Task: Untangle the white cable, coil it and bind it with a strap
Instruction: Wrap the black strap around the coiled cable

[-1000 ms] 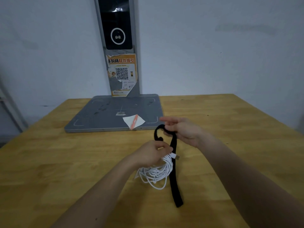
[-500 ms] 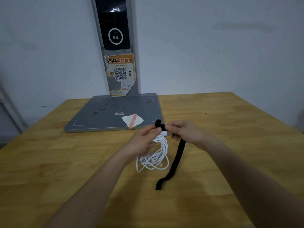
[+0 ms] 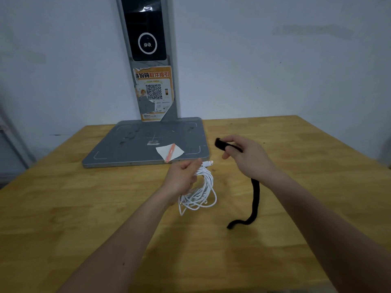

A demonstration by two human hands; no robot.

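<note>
Your arms come in from 6 o'clock, both bare from frame edge to fingertips; no sleeve or cuff shows. Left hand (image 3: 182,179): no ring, watch or band visible. Right hand (image 3: 247,157): same, wrist plain. No gloves. Nails too small and blurred to judge. Forearms look slim, widening toward the lens with the wide-angle stretch.

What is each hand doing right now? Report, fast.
Left hand: closed, gripping the coiled white cable.
Right hand: closed, pinching one end of the black strap; the rest hangs loose.
</note>
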